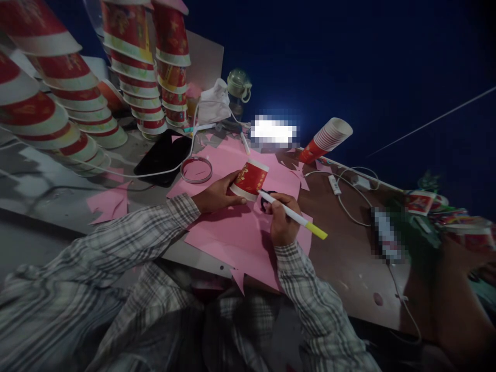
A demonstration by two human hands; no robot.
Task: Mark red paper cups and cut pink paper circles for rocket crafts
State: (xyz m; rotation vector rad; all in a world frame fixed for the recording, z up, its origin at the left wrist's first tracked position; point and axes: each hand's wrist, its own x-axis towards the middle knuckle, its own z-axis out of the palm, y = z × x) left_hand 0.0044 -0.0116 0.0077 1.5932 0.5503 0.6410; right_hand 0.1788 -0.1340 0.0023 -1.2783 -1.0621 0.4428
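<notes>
A red paper cup (251,178) with gold print and white bands lies tipped on its side in my left hand (219,193), whose fingers close round its base end. In my right hand (285,219) is a white marker (289,210) with a yellow end, its tip touching or very near the cup's side. Beneath both hands, pink paper sheets (217,235) cover part of the table. Black scissors handles (266,200) show partly behind the right fingers. A roll of tape (196,170) rests on the paper beyond my left wrist.
Tall stacks of red cups (132,67) rise at the left, near a black phone (165,156). A tilted cup stack (327,138) stands at the back right. White cables (351,206) cross the table (329,258). Another person's arm (461,289) is at the right edge.
</notes>
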